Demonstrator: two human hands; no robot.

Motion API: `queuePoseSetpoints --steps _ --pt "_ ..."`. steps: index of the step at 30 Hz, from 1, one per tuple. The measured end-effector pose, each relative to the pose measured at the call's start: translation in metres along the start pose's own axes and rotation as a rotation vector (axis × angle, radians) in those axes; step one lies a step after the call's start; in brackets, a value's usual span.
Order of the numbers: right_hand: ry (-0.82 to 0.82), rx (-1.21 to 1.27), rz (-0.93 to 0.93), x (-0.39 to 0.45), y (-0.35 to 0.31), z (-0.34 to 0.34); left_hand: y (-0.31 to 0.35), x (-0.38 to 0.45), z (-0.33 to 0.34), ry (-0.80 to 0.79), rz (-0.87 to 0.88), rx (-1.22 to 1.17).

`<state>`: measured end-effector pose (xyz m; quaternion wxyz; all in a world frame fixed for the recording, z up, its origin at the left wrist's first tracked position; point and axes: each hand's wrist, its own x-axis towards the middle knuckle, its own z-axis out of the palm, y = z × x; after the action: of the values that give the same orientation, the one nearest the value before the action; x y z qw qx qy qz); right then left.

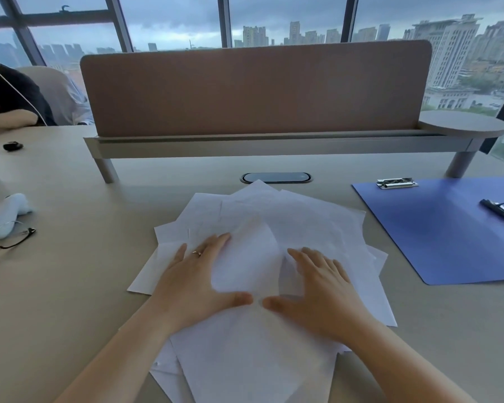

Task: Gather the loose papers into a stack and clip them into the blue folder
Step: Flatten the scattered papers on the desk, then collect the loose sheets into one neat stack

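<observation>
- A pair of thin black-rimmed glasses (9, 242) is seen at the far left of the pale beige desk (70, 286), well apart from the work.
- The left hand (198, 283) is laid flat on the loose white paper sheets (303, 222), fingers spread, nothing gripped.
- The sheets are fanned untidily at the desk's centre; 1 is lifted and curled between the hands. They are judged light, floppy and slippery; the outer edges are best squeezed inward.
- The right hand (317, 295) is likewise flat and spread, pressing paper.
- The open blue plastic folder (437, 228), with its silver metal clip (396, 183), lies to the right, apart from the sheets; bare desk is left between.
</observation>
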<state>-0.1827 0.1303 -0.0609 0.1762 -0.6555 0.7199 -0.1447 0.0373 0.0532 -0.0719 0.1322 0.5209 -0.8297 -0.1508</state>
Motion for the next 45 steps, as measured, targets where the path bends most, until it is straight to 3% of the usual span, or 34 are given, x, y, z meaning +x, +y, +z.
queuePoseSetpoints --steps 4,8,13,17,20,23,26,35,45 --pt "0.05 0.112 0.045 0.005 0.002 0.001 0.006 -0.003 -0.005 0.024 0.046 -0.085" --pt "0.113 0.425 0.065 0.009 0.003 -0.001 0.01 -0.01 -0.007 -0.013 0.096 -0.206" --pt "0.162 0.609 0.082 0.011 0.005 -0.004 0.012 -0.01 -0.009 0.011 0.144 -0.2" --pt "0.301 0.759 0.159 0.013 0.012 -0.009 0.003 -0.004 -0.01 0.113 -0.016 -0.172" --pt "0.331 0.656 0.219 0.018 0.026 -0.012 -0.01 0.002 -0.006 0.17 -0.177 -0.182" --pt "0.276 0.521 0.243 0.02 0.034 -0.01 -0.017 0.008 -0.009 0.191 -0.275 -0.486" --pt "0.271 0.537 0.236 0.02 0.033 -0.009 -0.016 0.009 -0.016 0.187 -0.301 -0.879" --pt "0.393 0.664 0.222 0.022 0.034 -0.007 -0.005 0.006 -0.022 0.12 -0.455 -1.261" --pt "0.284 1.126 0.147 0.014 0.018 -0.012 -0.012 0.004 -0.018 0.073 -0.372 -1.065"
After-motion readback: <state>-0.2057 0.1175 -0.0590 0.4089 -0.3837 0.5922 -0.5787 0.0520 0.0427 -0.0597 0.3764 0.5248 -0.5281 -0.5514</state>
